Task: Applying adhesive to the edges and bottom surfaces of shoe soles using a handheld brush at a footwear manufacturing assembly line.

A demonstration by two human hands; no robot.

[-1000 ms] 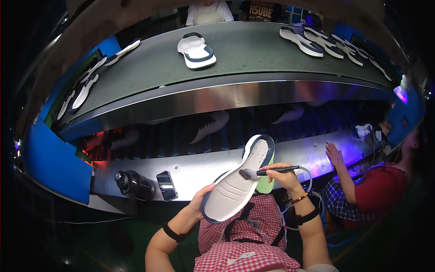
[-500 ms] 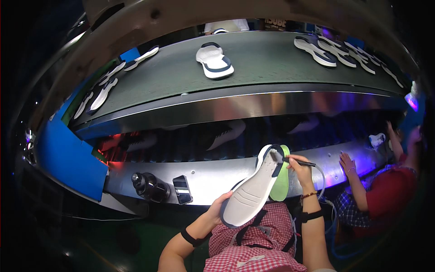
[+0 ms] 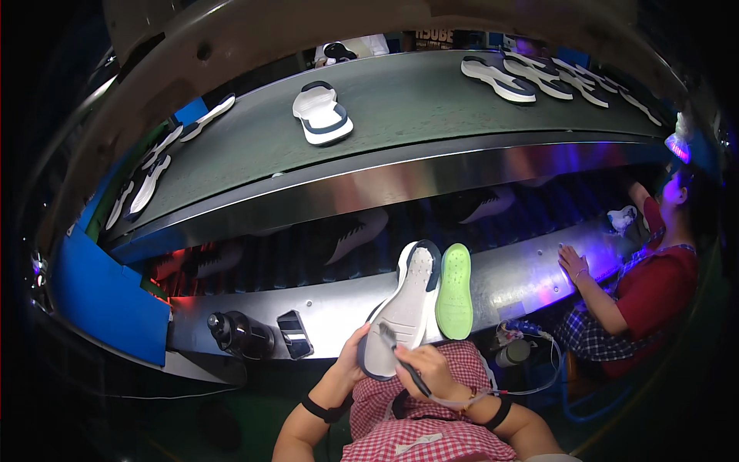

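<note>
My left hand [image 3: 350, 354] grips a white shoe sole [image 3: 402, 308] with dark navy edges by its near left side. The sole's pale inner face is turned up, with grooves across the middle and small dots at the far end. A black-handled brush [image 3: 414, 375], with a clear tube running from its rear, is held in my right hand [image 3: 433, 369]. The brush head lies over the near, wider part of the sole. Just right of the sole, a light green insole [image 3: 456, 296] lies on the metal ledge.
Ahead runs a green conveyor belt [image 3: 231, 146] carrying several soles. On the metal ledge [image 3: 500, 279] stand a dark bottle [image 3: 240, 335] and a phone [image 3: 294, 334]. Below the belt, shoes sit on a lower level. A jar [image 3: 513, 353] and a co-worker in red [image 3: 662, 289] are at right.
My right hand has brought the brush from the sole's far end to its near, wide end. The green insole is now uncovered. The whole view has shifted.
</note>
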